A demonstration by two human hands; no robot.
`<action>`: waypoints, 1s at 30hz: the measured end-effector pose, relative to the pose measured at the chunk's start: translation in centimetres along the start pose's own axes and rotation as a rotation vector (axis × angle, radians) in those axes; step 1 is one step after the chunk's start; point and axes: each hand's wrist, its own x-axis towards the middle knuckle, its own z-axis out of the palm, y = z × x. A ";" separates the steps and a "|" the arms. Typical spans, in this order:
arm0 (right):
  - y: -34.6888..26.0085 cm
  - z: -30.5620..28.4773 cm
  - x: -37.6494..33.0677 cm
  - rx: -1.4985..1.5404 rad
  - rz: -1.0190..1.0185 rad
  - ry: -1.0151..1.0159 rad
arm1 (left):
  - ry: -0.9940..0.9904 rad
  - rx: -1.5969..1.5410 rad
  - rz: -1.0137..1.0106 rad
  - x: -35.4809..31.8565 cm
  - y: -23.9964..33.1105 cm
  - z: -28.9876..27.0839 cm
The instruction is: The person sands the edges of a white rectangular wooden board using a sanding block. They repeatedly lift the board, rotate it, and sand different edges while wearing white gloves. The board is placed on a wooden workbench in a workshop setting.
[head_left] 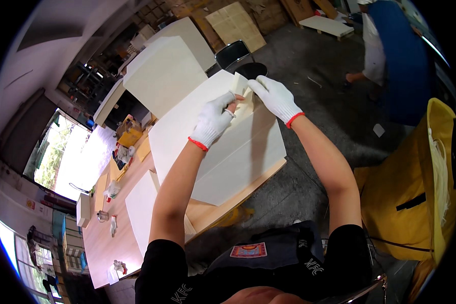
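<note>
A large white board [187, 137] lies slantwise on the wooden table, with a long crease or step along its near side. At its far right end stands a folded cream-white flap or strip [242, 83]; its exact kind is unclear. My left hand [212, 121], in a white knit glove with a red cuff and some bare fingertips, is closed on the flap's near-left part. Gloved the same way, my right hand [277, 99] has its fingers pressed together at the flap's right edge. Part of these fingers is hidden.
More white boards [162, 76] stand beyond. On the wooden table [99, 248] are a small glass jar [102, 217], crumpled scraps and a yellow box [129, 133]. A black chair [232, 53] stands ahead, a yellow sack [395, 202] at right. Another person [374, 45] carries a blue panel [400, 61].
</note>
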 end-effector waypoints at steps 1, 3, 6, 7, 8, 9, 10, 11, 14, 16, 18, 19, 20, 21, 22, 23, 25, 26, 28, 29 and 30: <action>-0.1 -0.1 0.1 0.029 0.090 -0.036 | -0.002 0.014 0.005 0.1 -0.3 0.0; 0.4 0.7 -0.1 0.091 0.043 0.049 | -0.001 0.026 0.014 0.2 -0.6 0.1; 0.7 1.1 -0.7 0.113 0.029 0.108 | -0.003 0.008 0.005 0.3 -0.7 0.2; 0.6 1.1 -0.8 0.110 0.033 0.115 | -0.011 -0.009 -0.010 0.2 -0.6 0.2; 0.6 1.3 -0.8 0.115 0.033 0.119 | -0.019 -0.025 -0.025 0.2 -0.6 0.3; 0.7 1.4 -0.8 0.117 0.033 0.124 | -0.033 -0.018 -0.039 0.2 -0.3 0.3; 0.9 1.4 -0.8 0.119 0.034 0.130 | -0.048 -0.010 -0.052 0.1 0.1 0.2; 1.0 1.3 -0.9 0.122 0.035 0.128 | -0.062 -0.003 -0.066 0.1 0.3 0.1; 0.7 1.4 -0.9 0.143 0.028 0.115 | 0.034 0.077 0.054 0.3 -1.6 0.5; 0.8 1.3 -0.9 0.155 0.041 0.116 | -0.008 0.072 -0.001 0.3 -0.8 0.3; 0.5 1.0 -1.1 0.165 0.066 0.108 | -0.027 0.059 -0.021 0.2 -0.3 0.1; 0.2 0.9 -1.2 0.171 0.077 0.102 | -0.024 0.048 -0.013 0.1 -0.2 0.0; 0.0 0.8 -1.2 0.159 0.080 0.095 | -0.022 0.037 -0.005 0.1 -0.1 -0.1; -0.2 0.7 -1.2 0.143 0.086 0.088 | 0.048 0.026 0.080 0.0 -0.3 0.2; -0.2 0.6 -1.2 0.127 0.091 0.082 | 0.119 0.014 0.165 0.1 -0.8 0.7; -0.1 0.7 -1.2 0.129 0.089 0.094 | 0.189 0.002 0.250 0.1 -1.2 1.1; 0.0 1.0 -1.1 0.141 0.078 0.114 | 0.110 0.074 0.192 0.2 -1.6 0.6; -0.1 1.0 -1.1 0.141 0.073 0.116 | 0.071 0.110 0.162 0.2 -1.7 0.3; 0.2 1.1 -1.1 0.134 0.074 0.123 | 0.005 0.062 0.023 0.0 -0.4 0.3; 0.4 1.3 -1.2 0.134 0.062 0.139 | -0.029 0.039 -0.047 -0.1 0.2 0.3; 0.6 1.5 -1.1 0.136 0.047 0.156 | -0.034 0.055 -0.046 -0.1 0.5 0.2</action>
